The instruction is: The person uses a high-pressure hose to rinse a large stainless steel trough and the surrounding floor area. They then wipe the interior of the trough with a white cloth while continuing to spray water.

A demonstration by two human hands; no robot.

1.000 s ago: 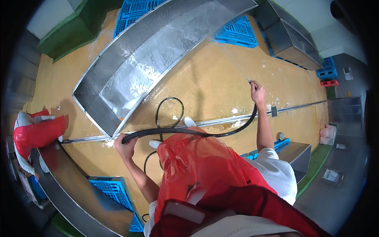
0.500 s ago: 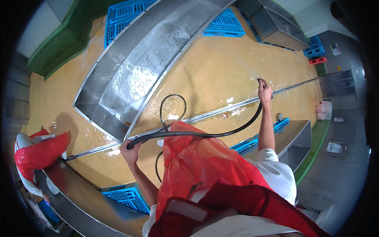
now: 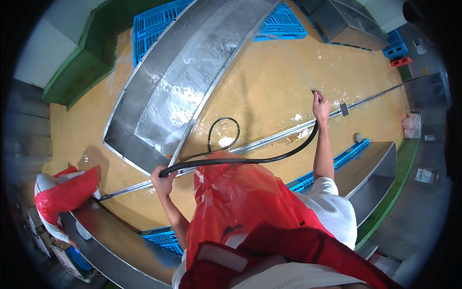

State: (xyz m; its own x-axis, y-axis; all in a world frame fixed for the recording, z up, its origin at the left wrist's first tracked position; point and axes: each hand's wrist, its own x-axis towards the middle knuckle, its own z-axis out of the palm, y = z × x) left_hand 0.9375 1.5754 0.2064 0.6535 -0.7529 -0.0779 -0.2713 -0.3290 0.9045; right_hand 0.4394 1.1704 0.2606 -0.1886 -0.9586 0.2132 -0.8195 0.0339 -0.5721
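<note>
A black hose [image 3: 250,161] runs across the front of my red apron [image 3: 231,180], held at both ends of the stretch between my hands. My right hand [image 3: 321,106], out ahead on the right, is closed around the hose near its end. From there a thin water spray goes up and away over the floor. Lower on the left, my left hand [image 3: 163,179] grips the hose beside the near corner of a long stainless steel trough [image 3: 113,113]. Behind the hose, a loop of it lies on the floor. Wet, foamy patches shine inside the trough.
A narrow floor drain [image 3: 274,138] crosses the wet tan floor [image 3: 269,86]. Blue pallets [image 3: 284,24] stand at the back. At left, a co-worker in a red apron [image 3: 67,190] bends over a steel table [image 3: 115,236]. Another steel table [image 3: 370,173] is at right.
The whole view has shifted, with the trough and co-worker now further right in the picture. My right hand keeps its hold while the spray now points further up and left.
</note>
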